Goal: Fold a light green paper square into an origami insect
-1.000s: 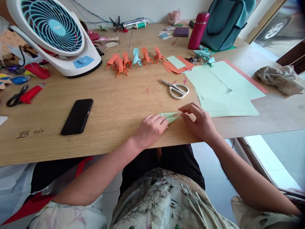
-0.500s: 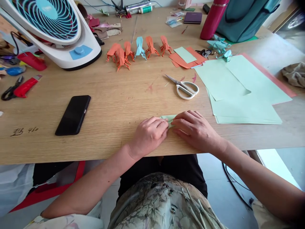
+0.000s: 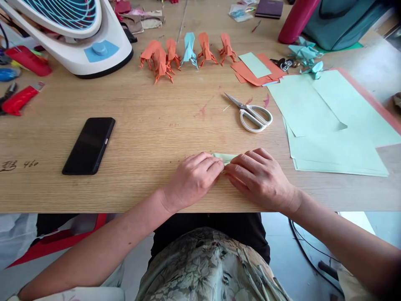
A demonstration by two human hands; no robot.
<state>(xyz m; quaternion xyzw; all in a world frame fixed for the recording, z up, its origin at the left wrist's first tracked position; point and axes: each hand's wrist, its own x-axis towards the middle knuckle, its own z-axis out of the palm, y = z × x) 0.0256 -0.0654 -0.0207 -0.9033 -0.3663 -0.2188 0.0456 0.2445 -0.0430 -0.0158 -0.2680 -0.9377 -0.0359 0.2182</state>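
Observation:
Close to the table's front edge, a small folded piece of pale green paper (image 3: 224, 157) lies between my hands, mostly hidden by the fingers. My left hand (image 3: 198, 175) is closed on its left part, fingers bent and pressed together. On the other side, my right hand (image 3: 260, 177) pinches the paper too, with its fingertips almost meeting those of the left. White-handled scissors (image 3: 252, 115) rest on the wood beyond my right hand, their blades pointing to the far left.
Several folded orange paper figures (image 3: 161, 65) and a light blue one (image 3: 189, 50) stand at the back. Pale green sheets (image 3: 332, 154) spread over the right side. A black phone (image 3: 89, 146) lies left, before a fan (image 3: 103, 54). A magenta bottle (image 3: 296, 23) stands far right.
The camera view has tilted down and shifted slightly. My hands stay at the paper, with fingertips a little closer together and less of the paper showing between them.

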